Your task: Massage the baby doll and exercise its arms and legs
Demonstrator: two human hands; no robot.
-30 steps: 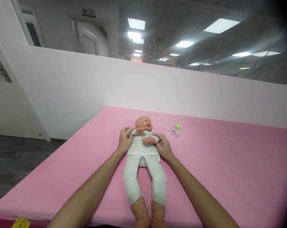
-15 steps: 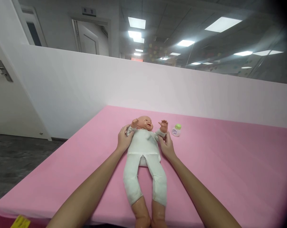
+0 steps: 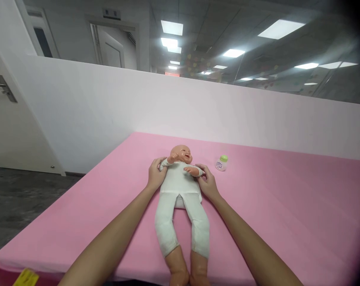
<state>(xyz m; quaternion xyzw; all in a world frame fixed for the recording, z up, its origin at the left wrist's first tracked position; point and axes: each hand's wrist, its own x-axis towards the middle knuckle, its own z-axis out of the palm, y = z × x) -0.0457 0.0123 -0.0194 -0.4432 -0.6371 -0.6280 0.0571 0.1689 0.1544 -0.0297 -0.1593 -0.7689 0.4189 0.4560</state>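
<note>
A baby doll (image 3: pixel 180 178) with a white cloth body lies on its back on the pink-covered table (image 3: pixel 275 214), head away from me and feet toward me. My left hand (image 3: pixel 156 173) is curled round the doll's upper arm on the left side, thumb in front. On the other side, my right hand (image 3: pixel 207 181) grips the doll's other arm near the shoulder, its fingers behind and partly hidden. Both doll forearms are bent inward; one small hand is by the chin, the other over the chest.
To the right of the doll's head stands a small clear bottle (image 3: pixel 221 164) with a green cap. A white partition (image 3: pixel 227 111) rises behind the table. At the left are a door with a handle (image 3: pixel 6 88) and dark floor. A yellow label (image 3: pixel 26 277) hangs at the table's front left.
The doll's arm in my right hand has swung inward, from raised outward to across the chest. The other doll hand has shifted slightly inward toward the chin.
</note>
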